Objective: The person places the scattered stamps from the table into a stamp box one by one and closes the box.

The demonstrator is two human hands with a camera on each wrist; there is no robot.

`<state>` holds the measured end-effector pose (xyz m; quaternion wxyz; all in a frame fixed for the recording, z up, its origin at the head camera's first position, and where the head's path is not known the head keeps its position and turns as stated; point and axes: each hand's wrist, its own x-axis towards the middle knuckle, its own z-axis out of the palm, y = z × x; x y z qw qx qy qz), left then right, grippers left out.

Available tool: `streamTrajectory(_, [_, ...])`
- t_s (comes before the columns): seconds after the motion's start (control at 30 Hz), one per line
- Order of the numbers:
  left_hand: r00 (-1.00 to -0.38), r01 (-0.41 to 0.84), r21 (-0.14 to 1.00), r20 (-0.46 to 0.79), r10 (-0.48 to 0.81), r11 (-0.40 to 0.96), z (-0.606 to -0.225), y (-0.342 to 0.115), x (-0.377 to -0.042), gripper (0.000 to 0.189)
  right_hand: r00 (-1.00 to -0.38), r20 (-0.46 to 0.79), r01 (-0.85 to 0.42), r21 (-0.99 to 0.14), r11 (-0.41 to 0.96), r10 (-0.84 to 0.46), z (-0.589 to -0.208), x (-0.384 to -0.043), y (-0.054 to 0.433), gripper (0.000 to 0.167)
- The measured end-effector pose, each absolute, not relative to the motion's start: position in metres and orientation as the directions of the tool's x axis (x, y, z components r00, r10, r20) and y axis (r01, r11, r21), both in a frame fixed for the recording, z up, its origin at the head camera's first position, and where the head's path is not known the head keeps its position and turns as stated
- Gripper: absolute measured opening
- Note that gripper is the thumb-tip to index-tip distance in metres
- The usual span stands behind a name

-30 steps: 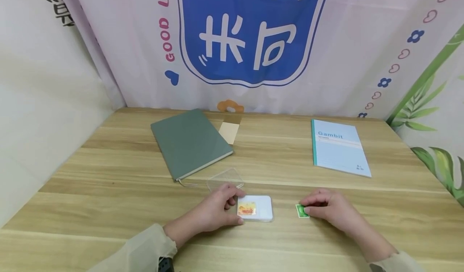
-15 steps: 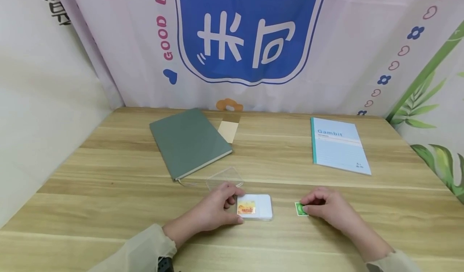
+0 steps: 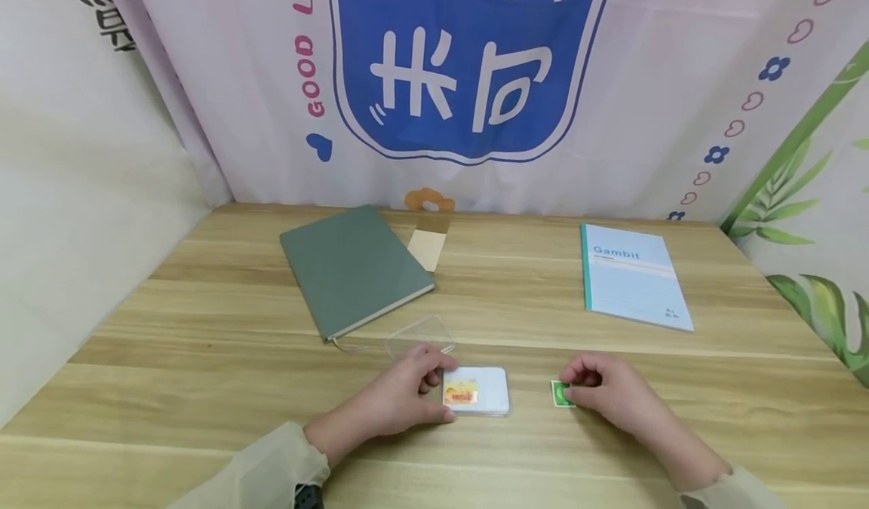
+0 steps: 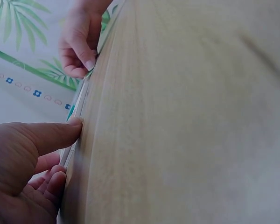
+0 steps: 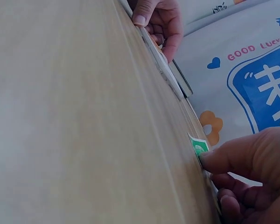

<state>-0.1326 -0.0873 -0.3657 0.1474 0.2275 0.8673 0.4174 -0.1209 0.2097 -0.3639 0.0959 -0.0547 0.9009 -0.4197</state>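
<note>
A small flat clear case [image 3: 498, 390] with a white insert lies on the wooden table, and a yellow-and-red stamp [image 3: 461, 392] sits at its left side. My left hand [image 3: 400, 392] grips the case's left end between thumb and fingers. To the right of the case, my right hand [image 3: 611, 392] pinches a small green stamp [image 3: 560, 394] with a white border by its right edge. In the right wrist view the green stamp [image 5: 199, 146] is tilted up at the thumb tip. Its lower right part is hidden by the fingers.
Just behind my left hand lies a clear lid [image 3: 421, 333]. A dark green notebook [image 3: 357, 268] is at the back left, with a cream paper slip [image 3: 428, 249] beside it. A light blue Gambit notebook [image 3: 634, 283] lies at the back right. A printed curtain [image 3: 611, 154] hangs behind the table.
My right hand has shifted very slightly left with the green stamp. The left hand keeps its hold on the case, in the same spot.
</note>
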Motion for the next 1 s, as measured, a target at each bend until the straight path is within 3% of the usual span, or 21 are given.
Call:
streamTrajectory(0.53, [-0.851,0.283,0.794,-0.051,0.523,0.537,-0.364,-0.088,-0.131,0.05,-0.949,-0.128,-0.106,-0.731,0.674,-0.289,-0.358,-0.129,0.208,0.011])
streamTrajectory(1.0, [-0.847,0.307,0.786,-0.032,0.531,0.537,-0.364,-0.089,-0.13,0.05,-0.882,-0.22,-0.07,-0.814,0.576,-0.418,-0.35,-0.14,0.217,0.011])
